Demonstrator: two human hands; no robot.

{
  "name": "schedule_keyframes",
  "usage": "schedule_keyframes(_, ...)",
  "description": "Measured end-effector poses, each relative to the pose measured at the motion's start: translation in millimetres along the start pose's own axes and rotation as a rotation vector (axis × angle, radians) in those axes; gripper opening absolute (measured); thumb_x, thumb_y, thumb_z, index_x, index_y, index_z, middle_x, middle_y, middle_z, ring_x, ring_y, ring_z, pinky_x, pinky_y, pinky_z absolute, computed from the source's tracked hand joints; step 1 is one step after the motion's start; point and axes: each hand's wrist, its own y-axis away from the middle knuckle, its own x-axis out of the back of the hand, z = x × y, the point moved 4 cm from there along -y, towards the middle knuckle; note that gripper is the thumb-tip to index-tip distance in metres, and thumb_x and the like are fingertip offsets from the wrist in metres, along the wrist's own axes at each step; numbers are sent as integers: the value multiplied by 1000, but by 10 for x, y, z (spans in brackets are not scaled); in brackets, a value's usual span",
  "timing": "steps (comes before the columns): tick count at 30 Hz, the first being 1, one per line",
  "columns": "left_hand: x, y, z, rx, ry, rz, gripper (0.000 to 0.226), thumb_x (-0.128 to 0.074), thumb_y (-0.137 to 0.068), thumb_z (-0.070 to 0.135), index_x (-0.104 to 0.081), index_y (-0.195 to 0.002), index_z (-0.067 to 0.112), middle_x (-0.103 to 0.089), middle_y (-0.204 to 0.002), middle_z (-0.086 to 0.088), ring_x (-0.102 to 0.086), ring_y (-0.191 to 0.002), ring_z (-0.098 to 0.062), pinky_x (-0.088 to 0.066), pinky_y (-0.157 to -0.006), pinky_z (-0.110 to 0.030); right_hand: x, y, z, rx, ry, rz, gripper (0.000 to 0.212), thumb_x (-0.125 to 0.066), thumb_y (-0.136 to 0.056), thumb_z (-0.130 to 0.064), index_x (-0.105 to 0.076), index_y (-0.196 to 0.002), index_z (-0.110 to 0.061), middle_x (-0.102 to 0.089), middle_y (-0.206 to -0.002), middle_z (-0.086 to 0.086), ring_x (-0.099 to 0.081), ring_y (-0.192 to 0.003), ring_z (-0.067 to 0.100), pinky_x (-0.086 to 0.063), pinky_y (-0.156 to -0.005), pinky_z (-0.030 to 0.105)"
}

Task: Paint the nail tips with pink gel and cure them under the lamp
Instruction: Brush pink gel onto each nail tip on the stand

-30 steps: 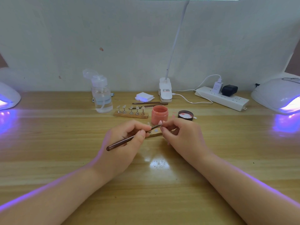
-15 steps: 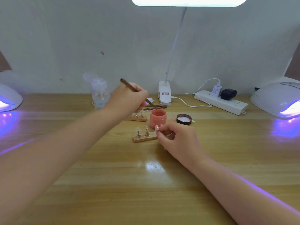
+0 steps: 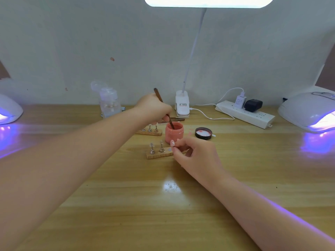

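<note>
My left hand (image 3: 154,109) grips a brown brush (image 3: 164,109) whose tip dips into the open pink gel jar (image 3: 173,133) at the middle of the table. My right hand (image 3: 192,156) pinches a small nail tip stand between thumb and fingers, just in front of the jar; the stand itself is mostly hidden. Below that hand lies a wooden holder (image 3: 159,153) with two metal stands carrying clear nail tips. A second wooden holder (image 3: 149,131) with several stands sits behind, partly covered by my left hand.
The jar's black lid (image 3: 203,133) lies to the right of the jar. Lit curing lamps stand at the far right (image 3: 308,111) and far left (image 3: 9,110). A pump bottle (image 3: 109,102), a clip desk lamp (image 3: 182,105), spare brushes and a power strip (image 3: 244,114) line the back wall.
My left hand lifted the brush from the nail tip, swung it back to the jar, and now has lowered its tip into the gel. My right hand stayed near the front holder.
</note>
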Motion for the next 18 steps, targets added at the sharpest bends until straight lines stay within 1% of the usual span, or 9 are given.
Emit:
schedule_keyframes(2,93,-16,-94,84,192,55,12,-59,-86,11,-66,-76,9,-61,-46,5,-50,-45,-9,-40,-45,-19,4,3,-10,5,8,0,10,-71,-83,-22,-70,-74,-23,-64,-66,-15,-50,-51,9,-46,-61,27)
schedule_keyframes(4,172,-6,-197,150,379,69,13,-57,-84,8,-65,-74,6,-59,-43,3,-47,-37,-9,-38,-41,-16,7,6,-12,1,11,-4,9,-71,-83,-22,-70,-74,-23,-64,-67,-15,-50,-51,8,-47,-62,28)
schedule_keyframes(6,224,23,-315,221,497,74,13,-55,-85,7,-63,-75,6,-57,-42,2,-44,-32,-8,-37,-39,-13,8,6,-12,-6,12,-7,9,-70,-84,-22,-70,-74,-22,-64,-67,-16,-49,-51,7,-48,-63,29)
schedule_keyframes(8,254,50,-428,278,539,70,15,-53,-86,8,-62,-74,7,-56,-42,3,-44,-32,-8,-37,-40,-13,8,7,-17,-3,15,-6,9,-70,-84,-23,-70,-74,-22,-63,-66,-17,-49,-51,6,-47,-63,28)
schedule_keyframes(10,283,69,-510,297,548,81,16,-53,-87,9,-61,-73,8,-56,-42,3,-44,-34,-8,-37,-41,-16,6,6,-22,0,17,-5,9,-71,-83,-23,-70,-75,-22,-63,-66,-17,-50,-51,7,-47,-62,27)
schedule_keyframes(12,312,73,-543,280,566,121,16,-52,-87,8,-62,-74,7,-57,-42,2,-45,-35,-9,-39,-42,-16,3,3,-15,2,20,-9,8,-71,-83,-22,-70,-75,-24,-63,-66,-17,-52,-52,7,-46,-62,25)
schedule_keyframes(14,305,78,-530,253,620,142,17,-52,-88,9,-63,-74,7,-58,-43,2,-46,-34,-8,-40,-40,-14,0,5,0,2,21,-14,9,-71,-83,-21,-70,-75,-26,-62,-65,-19,-51,-52,6,-45,-60,21)
schedule_keyframes(16,255,91,-497,237,658,122,18,-53,-88,9,-63,-74,7,-59,-45,2,-48,-35,-8,-42,-40,-14,-2,5,11,5,21,-14,11,-71,-83,-20,-70,-74,-28,-61,-63,-21,-51,-51,5,-41,-59,17)
schedule_keyframes(18,203,114,-497,242,643,91,17,-54,-89,10,-63,-75,8,-60,-46,2,-49,-39,-9,-42,-41,-15,-3,3,15,9,20,-13,16,-72,-83,-20,-67,-72,-31,-61,-63,-21,-50,-51,4,-40,-58,15)
